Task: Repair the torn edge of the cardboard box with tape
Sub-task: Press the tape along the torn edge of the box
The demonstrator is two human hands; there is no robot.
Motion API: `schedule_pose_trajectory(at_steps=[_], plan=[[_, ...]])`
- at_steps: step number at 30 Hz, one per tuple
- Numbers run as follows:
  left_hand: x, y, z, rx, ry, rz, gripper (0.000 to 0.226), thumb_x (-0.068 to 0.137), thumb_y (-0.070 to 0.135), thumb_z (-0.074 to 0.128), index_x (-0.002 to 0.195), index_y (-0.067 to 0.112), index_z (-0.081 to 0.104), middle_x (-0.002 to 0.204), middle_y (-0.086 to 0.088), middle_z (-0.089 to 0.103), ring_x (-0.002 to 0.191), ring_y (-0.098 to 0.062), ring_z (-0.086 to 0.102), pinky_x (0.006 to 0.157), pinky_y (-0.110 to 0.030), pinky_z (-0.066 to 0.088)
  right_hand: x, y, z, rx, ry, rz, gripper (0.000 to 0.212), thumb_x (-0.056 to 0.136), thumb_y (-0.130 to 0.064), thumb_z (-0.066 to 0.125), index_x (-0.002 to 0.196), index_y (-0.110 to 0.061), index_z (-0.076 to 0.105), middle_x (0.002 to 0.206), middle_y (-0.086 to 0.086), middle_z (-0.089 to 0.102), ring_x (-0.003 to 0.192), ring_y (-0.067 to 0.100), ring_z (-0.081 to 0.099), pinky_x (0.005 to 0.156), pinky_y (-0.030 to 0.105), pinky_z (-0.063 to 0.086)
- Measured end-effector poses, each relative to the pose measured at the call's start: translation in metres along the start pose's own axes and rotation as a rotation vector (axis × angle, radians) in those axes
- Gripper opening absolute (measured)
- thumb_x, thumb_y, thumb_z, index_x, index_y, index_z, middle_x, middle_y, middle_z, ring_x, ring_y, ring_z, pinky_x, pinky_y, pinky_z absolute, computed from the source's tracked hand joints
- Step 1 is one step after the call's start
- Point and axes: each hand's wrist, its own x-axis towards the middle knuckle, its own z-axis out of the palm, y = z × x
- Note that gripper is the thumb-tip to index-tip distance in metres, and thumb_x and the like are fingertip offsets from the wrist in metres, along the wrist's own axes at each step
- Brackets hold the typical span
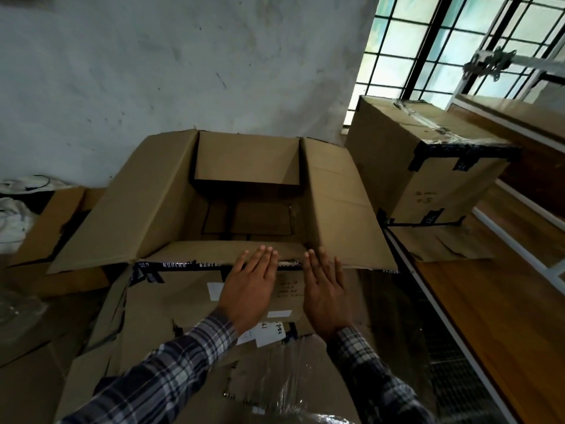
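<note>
Hands, left (249, 289) and right (325, 290), lie flat with fingers straight, side by side on the box (244, 191) rim, apparently smoothing dark tape (180, 266) over its torn edge.

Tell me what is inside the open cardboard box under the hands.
The open cardboard box shows only dark brown flat cardboard pieces at its bottom. The far flap folds inward and hides what lies beneath it; the near flap covers the nearest part.

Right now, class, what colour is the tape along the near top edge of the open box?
Dark, near black, with pale lettering: the tape shows best in the head view.
</note>
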Motion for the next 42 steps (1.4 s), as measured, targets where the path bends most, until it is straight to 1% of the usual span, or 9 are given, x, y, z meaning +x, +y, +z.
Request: schedule_pose_trajectory(at_steps=[3, 5, 8, 11, 19, 25, 29, 36, 42], plan=[[0.014, 0.011, -0.010, -0.060, 0.018, 0.056, 0.063, 0.086, 0.015, 0.077, 0.145, 0.005, 0.058, 0.142, -0.013, 0.064, 0.129, -0.029, 0.062, 0.111, -0.046, 0.049, 0.018, -0.009, -0.008, 0.130, 0.045, -0.081, 0.049, 0.093, -0.003, 0.062, 0.141, -0.006, 0.064, 0.141, 0.014, 0.067, 0.134, 0.030, 0.061, 0.125, 0.051, 0.034], [0.023, 0.015, -0.017, -0.099, 0.034, 0.048, 0.053, 0.082, 0.011, 0.080, 0.133, 0.009, 0.067, 0.125, -0.009, 0.071, 0.112, -0.027, 0.067, 0.095, -0.041, 0.058, 0.030, -0.008, -0.011, 0.223, 0.074, -0.067, 0.029, 0.089, -0.001, 0.070, 0.117, -0.009, 0.072, 0.109, 0.011, 0.075, 0.103, 0.030, 0.068, 0.103, 0.046, 0.054], [0.030, 0.016, -0.021, -0.154, 0.022, 0.009, 0.041, 0.083, 0.012, 0.079, 0.122, 0.015, 0.068, 0.109, -0.003, 0.069, 0.095, -0.023, 0.065, 0.072, -0.034, 0.058, 0.043, -0.003, -0.013, 0.276, 0.062, -0.063, 0.017, 0.086, 0.000, 0.070, 0.096, -0.013, 0.066, 0.086, 0.008, 0.063, 0.078, 0.030, 0.058, 0.066, 0.032, 0.038], [0.035, 0.015, -0.019, -0.203, 0.004, -0.017, 0.036, 0.090, 0.014, 0.070, 0.125, 0.018, 0.063, 0.108, -0.003, 0.064, 0.097, -0.023, 0.062, 0.069, -0.036, 0.056, 0.046, 0.004, -0.014, 0.265, 0.053, -0.096, 0.014, 0.090, -0.005, 0.070, 0.096, -0.016, 0.065, 0.085, 0.005, 0.063, 0.076, 0.025, 0.055, 0.066, 0.028, 0.026], [0.048, 0.020, -0.016, -0.302, 0.019, -0.032, 0.040, 0.091, 0.015, 0.043, 0.126, 0.021, 0.062, 0.101, -0.001, 0.061, 0.090, -0.022, 0.057, 0.067, -0.035, 0.050, 0.043, 0.012, -0.008, 0.296, -0.018, -0.036, 0.008, 0.097, -0.015, 0.063, 0.103, -0.019, 0.063, 0.090, 0.003, 0.062, 0.082, 0.024, 0.054, 0.060, 0.035, 0.037], [0.043, 0.004, -0.019, -0.373, 0.019, 0.041, 0.038, 0.094, 0.007, 0.061, 0.130, 0.021, 0.062, 0.113, 0.002, 0.062, 0.101, -0.016, 0.058, 0.078, -0.026, 0.049, 0.049, 0.020, -0.016, 0.322, -0.014, -0.157, 0.013, 0.096, -0.015, 0.071, 0.108, -0.019, 0.069, 0.092, 0.003, 0.069, 0.081, 0.026, 0.061, 0.072, 0.041, 0.051], [0.032, -0.007, -0.013, -0.394, 0.027, -0.012, 0.027, 0.097, 0.014, 0.066, 0.121, 0.025, 0.067, 0.111, 0.007, 0.060, 0.088, -0.003, 0.047, 0.067, -0.014, 0.032, 0.047, 0.025, -0.014, 0.296, 0.015, -0.213, 0.025, 0.094, -0.012, 0.074, 0.118, -0.021, 0.072, 0.097, 0.003, 0.074, 0.085, 0.025, 0.064, 0.078, 0.040, 0.053], [0.039, -0.002, -0.012, -0.355, -0.007, -0.093, 0.020, 0.095, 0.014, 0.066, 0.109, 0.027, 0.062, 0.099, 0.009, 0.052, 0.086, -0.009, 0.046, 0.068, -0.024, 0.044, 0.049, 0.024, -0.003, 0.303, 0.019, -0.174, 0.012, 0.092, -0.009, 0.073, 0.099, -0.017, 0.067, 0.089, 0.003, 0.066, 0.078, 0.026, 0.060, 0.073, 0.041, 0.050], [0.051, -0.003, -0.013, -0.353, -0.011, -0.049, 0.009, 0.101, 0.018, 0.061, 0.101, 0.026, 0.064, 0.093, 0.010, 0.051, 0.081, -0.008, 0.045, 0.066, -0.024, 0.033, 0.054, 0.034, -0.010, 0.319, -0.067, -0.101, 0.009, 0.096, -0.016, 0.066, 0.102, -0.021, 0.071, 0.091, 0.000, 0.071, 0.082, 0.025, 0.065, 0.082, 0.036, 0.036]])
